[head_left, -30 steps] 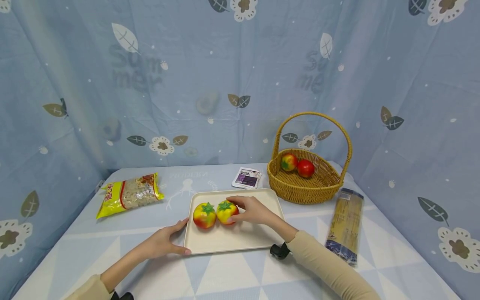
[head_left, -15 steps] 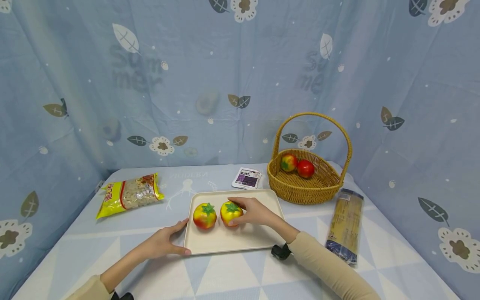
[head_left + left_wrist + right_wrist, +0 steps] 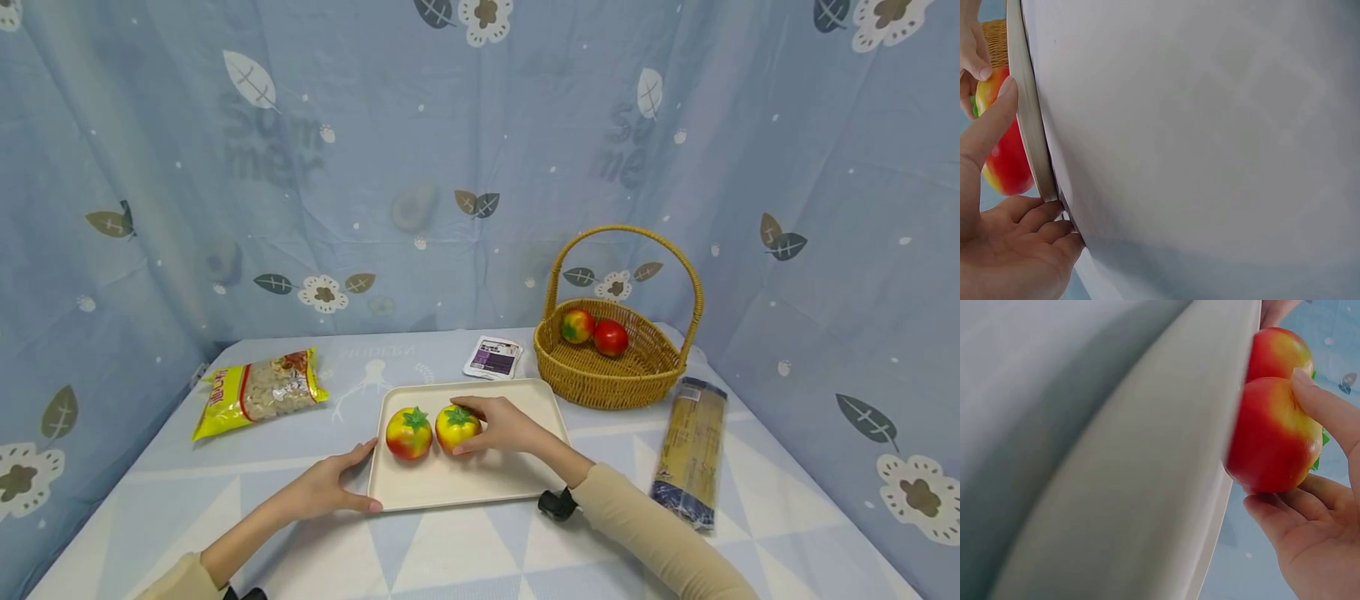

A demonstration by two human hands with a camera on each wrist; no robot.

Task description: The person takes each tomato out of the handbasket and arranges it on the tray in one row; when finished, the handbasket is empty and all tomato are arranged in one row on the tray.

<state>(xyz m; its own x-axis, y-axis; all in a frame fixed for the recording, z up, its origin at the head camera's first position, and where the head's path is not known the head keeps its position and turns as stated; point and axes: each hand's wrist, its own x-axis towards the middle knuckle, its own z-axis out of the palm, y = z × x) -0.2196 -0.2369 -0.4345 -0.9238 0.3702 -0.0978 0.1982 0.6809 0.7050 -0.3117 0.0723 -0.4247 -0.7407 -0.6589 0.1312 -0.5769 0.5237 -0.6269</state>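
My right hand (image 3: 501, 427) grips a yellow-and-red tomato (image 3: 456, 432) with a green leafy top, thumb on its near side and fingers round the far side. It is over the cream tray (image 3: 487, 483), just right of a second, similar tomato (image 3: 408, 435). In the right wrist view, the thumb and fingers span the held tomato (image 3: 1272, 437). My left hand (image 3: 324, 486) touches the tray's left end, thumb by the near corner and fingertips farther up the side. The left wrist view has the thumb at the tray's edge (image 3: 1030, 119), fingers by its corner.
At the back right stands a wicker basket (image 3: 607, 387) with two red fruits inside. A packet of long noodles (image 3: 690, 454) lies to the right. Flat cards (image 3: 493, 357) lie behind the tray, and a yellow food bag (image 3: 262, 392) is at the left.
The right hand moved its tomato a little right, away from the other one, then slightly back left. The left hand and tray stay where they were.
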